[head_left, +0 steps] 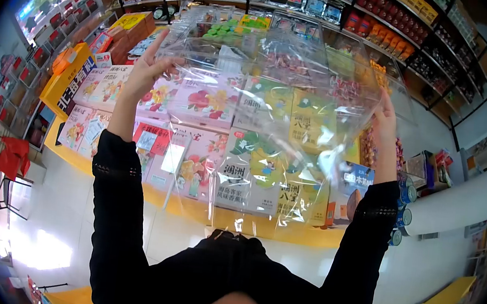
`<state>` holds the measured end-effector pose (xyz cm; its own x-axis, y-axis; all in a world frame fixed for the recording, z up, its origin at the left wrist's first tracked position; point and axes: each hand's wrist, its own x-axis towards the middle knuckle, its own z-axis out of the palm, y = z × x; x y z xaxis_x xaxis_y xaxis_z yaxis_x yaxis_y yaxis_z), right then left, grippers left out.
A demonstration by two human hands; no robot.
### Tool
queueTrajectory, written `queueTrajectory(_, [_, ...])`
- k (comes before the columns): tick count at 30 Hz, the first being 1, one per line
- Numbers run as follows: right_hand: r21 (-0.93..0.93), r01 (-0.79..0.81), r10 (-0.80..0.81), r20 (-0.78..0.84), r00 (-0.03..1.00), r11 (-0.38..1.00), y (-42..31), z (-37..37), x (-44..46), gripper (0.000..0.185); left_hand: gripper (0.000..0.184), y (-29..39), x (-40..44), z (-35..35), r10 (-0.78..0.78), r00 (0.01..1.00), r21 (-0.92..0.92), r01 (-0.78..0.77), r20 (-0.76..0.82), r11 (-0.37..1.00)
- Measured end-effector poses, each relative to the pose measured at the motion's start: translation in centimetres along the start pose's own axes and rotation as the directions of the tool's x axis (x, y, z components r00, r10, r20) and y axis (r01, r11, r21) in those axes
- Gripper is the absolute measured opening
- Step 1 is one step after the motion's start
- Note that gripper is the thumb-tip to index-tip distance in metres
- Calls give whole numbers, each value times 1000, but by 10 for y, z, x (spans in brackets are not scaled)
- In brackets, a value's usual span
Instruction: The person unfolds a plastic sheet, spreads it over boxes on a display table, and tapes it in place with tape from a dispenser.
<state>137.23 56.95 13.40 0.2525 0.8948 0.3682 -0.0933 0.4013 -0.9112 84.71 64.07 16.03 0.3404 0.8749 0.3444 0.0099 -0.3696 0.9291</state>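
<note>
A large sheet of clear plastic film (341, 126), wrinkled and shiny, is stretched between my hands over a display of gift boxes. At its left side, my left hand (146, 73) is closed on the film, with one finger pointing up. My right hand (385, 118) grips the film's right edge; some of its fingers are hidden. Through the film show pink boxes (204, 97) with fruit pictures and green-and-yellow boxes (253, 171) with Chinese lettering. The film's lower part hangs in front of the boxes, close to my body.
The boxes stand on a yellow display table (306, 236). A yellow-and-black box (68, 81) stands at its left end. Shelves with packaged goods (386, 39) line the back. Blue cans (404, 216) are by my right forearm, and a red bag (13, 157) hangs at left.
</note>
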Motion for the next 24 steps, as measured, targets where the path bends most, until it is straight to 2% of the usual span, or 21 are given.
queueTrajectory(2, [25, -1, 0, 22, 1000, 1000, -11, -2, -1, 39, 62, 11, -5, -6, 114, 988, -280, -80, 108, 957])
queueTrajectory(3, [101, -25, 24, 7, 1000, 995, -17, -2, -1, 37, 62, 17, -9, -8, 114, 988, -276, -82, 101, 958])
queueTrajectory(5, [176, -48, 48, 6, 999, 983, -25, -10, 5, 35, 57, 36, -18, -7, 88, 994, -475, -43, 72, 879])
queueTrajectory(7, [258, -67, 8, 225, 974, 964, -35, -19, 12, 31, 54, 45, -25, -11, 149, 985, -486, -86, 92, 870])
queueTrajectory(8, [259, -71, 7, 241, 971, 963, -40, -16, 11, 31, 54, 49, -29, -12, 138, 988, -506, -82, 75, 859])
queueTrajectory(11, [255, -128, 69, 228, 971, 958, -59, -5, 9, 30, 50, 62, -50, -8, 140, 990, -517, -127, -12, 847])
queueTrajectory(13, [268, -149, 101, 182, 978, 952, -62, -1, 3, 36, 48, 69, -67, -7, 224, 974, -617, -169, 12, 769])
queueTrajectory(14, [273, -162, 108, 202, 973, 948, -78, 18, -14, 36, 47, 78, -81, -4, 188, 980, -571, -194, -70, 798])
queueTrajectory(16, [197, -131, 157, -122, 980, 972, -126, 66, -61, 37, 48, 111, -111, 11, 146, 985, -521, -170, -86, 836])
queueTrajectory(17, [205, -135, 157, -97, 983, 969, -131, 65, -71, 37, 49, 124, -125, 11, 117, 989, -482, -146, -90, 864])
queueTrajectory(18, [192, -93, 108, -67, 992, 977, -137, 56, -78, 37, 49, 130, -137, 2, 138, 990, -505, -131, -23, 853])
queueTrajectory(19, [178, -51, 59, -38, 998, 983, -141, 47, -82, 38, 49, 137, -149, -2, 142, 989, -497, -144, -44, 856])
queueTrajectory(21, [134, -72, 66, 47, 997, 988, -143, 24, -91, 38, 47, 148, -169, -3, 285, 954, -531, -195, 92, 825])
queueTrajectory(22, [87, -87, 78, 108, 991, 992, -148, 27, -102, 39, 47, 149, -177, -7, 343, 933, -523, -241, 106, 817])
queueTrajectory(24, [71, -69, 63, 84, 994, 995, -159, 40, -133, 38, 47, 153, -202, -9, 377, 922, -544, -270, 93, 794])
